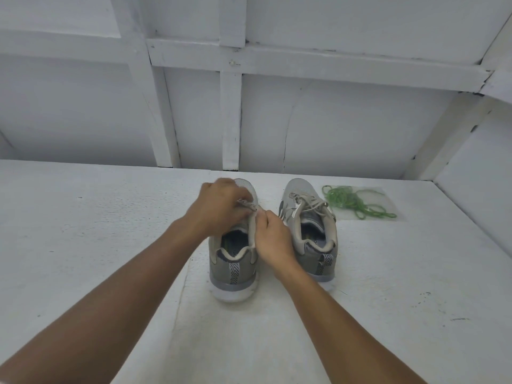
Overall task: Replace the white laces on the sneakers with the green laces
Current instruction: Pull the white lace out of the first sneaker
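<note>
Two grey sneakers stand side by side on a white surface, heels toward me. My left hand (220,205) covers the laced front of the left sneaker (235,261), its fingers curled on the white lace (246,204). My right hand (273,239) is at the same shoe's right side and pinches the lace near the upper eyelets. The right sneaker (309,231) has its white laces (307,203) tied and nobody touches it. A tangle of green laces (354,202) lies to the right of the right sneaker.
The white painted table (97,245) extends to both sides and toward me. A white panelled wall (332,126) rises right behind the shoes. The green laces lie on a clear plastic sheet (388,200).
</note>
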